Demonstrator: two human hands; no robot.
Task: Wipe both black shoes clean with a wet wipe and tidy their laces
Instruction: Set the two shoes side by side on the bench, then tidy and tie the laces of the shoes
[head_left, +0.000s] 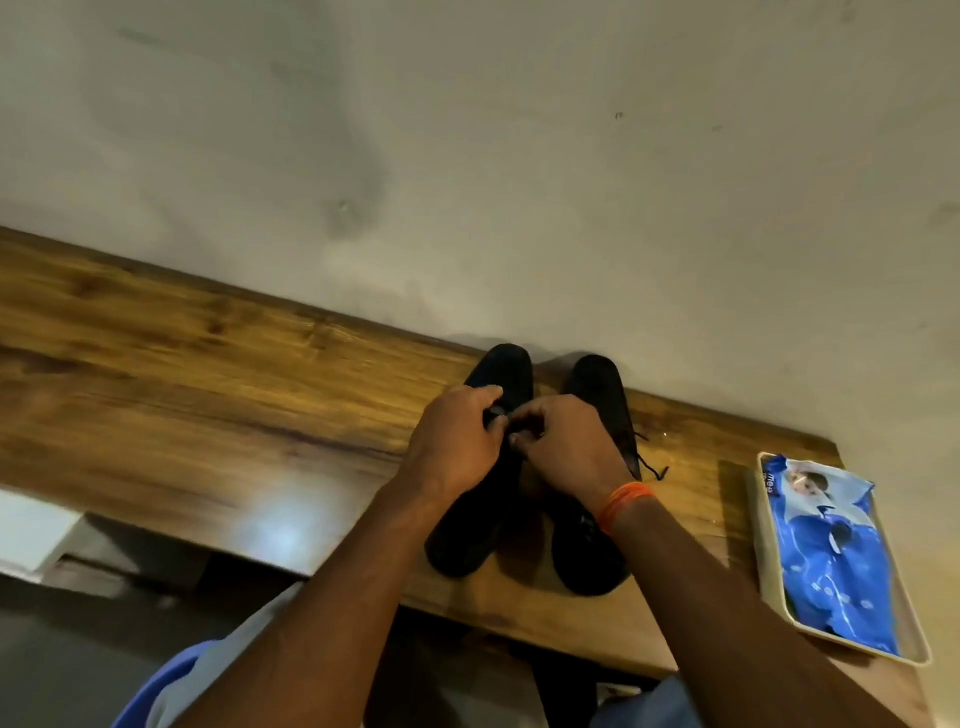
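Head view: both hands' fingers (493, 395) pinched on left shoe (483, 519) laces; blue wipes pack (831, 551), lettering unreadable.

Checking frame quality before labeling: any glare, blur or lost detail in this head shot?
Head view: dim warm light; glare patch on the table; both shoes crushed to black, laces barely readable under both hands; lower-left edge smeared; wide-angle tilt skews the table edge.
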